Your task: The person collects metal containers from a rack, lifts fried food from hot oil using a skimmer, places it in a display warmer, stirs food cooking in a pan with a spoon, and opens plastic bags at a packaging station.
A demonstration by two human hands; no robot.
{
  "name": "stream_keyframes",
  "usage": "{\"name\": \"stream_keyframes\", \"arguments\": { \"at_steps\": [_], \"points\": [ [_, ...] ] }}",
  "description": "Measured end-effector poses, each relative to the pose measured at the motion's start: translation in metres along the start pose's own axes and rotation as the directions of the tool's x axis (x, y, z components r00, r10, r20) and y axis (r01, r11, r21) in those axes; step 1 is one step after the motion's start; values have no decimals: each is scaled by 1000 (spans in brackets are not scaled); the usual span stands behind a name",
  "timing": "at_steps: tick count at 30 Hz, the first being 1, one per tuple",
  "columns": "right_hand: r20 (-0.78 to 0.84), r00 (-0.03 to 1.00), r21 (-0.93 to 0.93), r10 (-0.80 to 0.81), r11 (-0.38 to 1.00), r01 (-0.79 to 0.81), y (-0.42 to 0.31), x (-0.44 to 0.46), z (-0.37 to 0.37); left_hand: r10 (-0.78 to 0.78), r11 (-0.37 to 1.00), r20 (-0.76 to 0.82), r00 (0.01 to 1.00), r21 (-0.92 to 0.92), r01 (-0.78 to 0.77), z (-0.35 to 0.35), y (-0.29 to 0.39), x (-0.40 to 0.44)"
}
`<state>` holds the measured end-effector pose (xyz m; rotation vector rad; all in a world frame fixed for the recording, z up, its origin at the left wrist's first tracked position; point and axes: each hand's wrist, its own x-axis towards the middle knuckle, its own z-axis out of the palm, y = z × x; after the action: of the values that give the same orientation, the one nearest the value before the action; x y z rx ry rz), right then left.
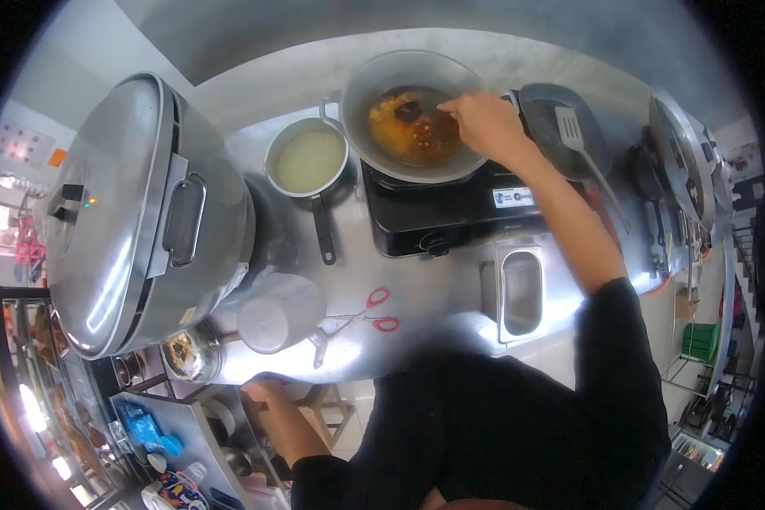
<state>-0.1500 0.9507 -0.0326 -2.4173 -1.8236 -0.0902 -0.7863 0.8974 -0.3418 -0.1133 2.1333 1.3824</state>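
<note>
Over the right part of a large grey wok (357,98) is my right hand (487,123), its fingers closed at the tips; whether something small is between them cannot be made out. Inside the wok lies a brown and orange liquid (412,127) with a dark lump. The wok sits on a black portable stove (399,223). My left hand (263,391) is low on the left at the counter's front edge, its fingers curled and partly hidden. Nearest to it are an upturned grey pot (274,313) and red-handled scissors (384,324).
A huge lidded metal pot (110,212) fills the left. A saucepan of pale liquid (311,161) stands left of the wok. To the right are a dark square pan (540,110) with a slotted spatula (568,127) and an empty steel tray (521,293).
</note>
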Motion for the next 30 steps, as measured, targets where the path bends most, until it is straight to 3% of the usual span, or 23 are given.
{"name": "stream_keyframes", "arguments": {
  "at_steps": [1,7,9,13,16,19,22,27,28,30],
  "points": [
    [5,1000,-8,-15,1000,15,0,-4,-2,-15,1000,-18,1000,-22,15,0,0,-2],
    [49,995,-99,-82,991,86,2,-21,-11,16,969,-9,1000,247,-13,-3,-13,28],
    [95,993,-137,-67,987,80,1,-25,-20,56,967,11,998,247,-57,-4,-18,39],
    [19,998,-187,-55,981,58,9,-22,-17,129,954,-33,991,276,-115,-3,-21,40],
    [-25,999,-217,-34,976,27,9,-14,-12,361,733,47,932,604,-314,-5,-16,21],
    [-67,997,-216,-33,976,18,5,-6,-9,369,729,80,926,594,-341,-6,-1,-8],
    [-95,994,-165,-57,985,41,5,5,2,482,512,138,865,757,-406,-5,-6,-2],
    [-79,993,-96,-88,992,80,-18,4,0,440,549,107,892,754,-361,-3,1,-11],
    [-32,996,-66,-80,995,77,-20,0,-3,424,565,106,900,745,-354,-3,3,-15],
    [65,996,-9,-67,998,67,-25,-9,-15,463,435,179,868,808,-398,-5,-9,3]
  ]
}}
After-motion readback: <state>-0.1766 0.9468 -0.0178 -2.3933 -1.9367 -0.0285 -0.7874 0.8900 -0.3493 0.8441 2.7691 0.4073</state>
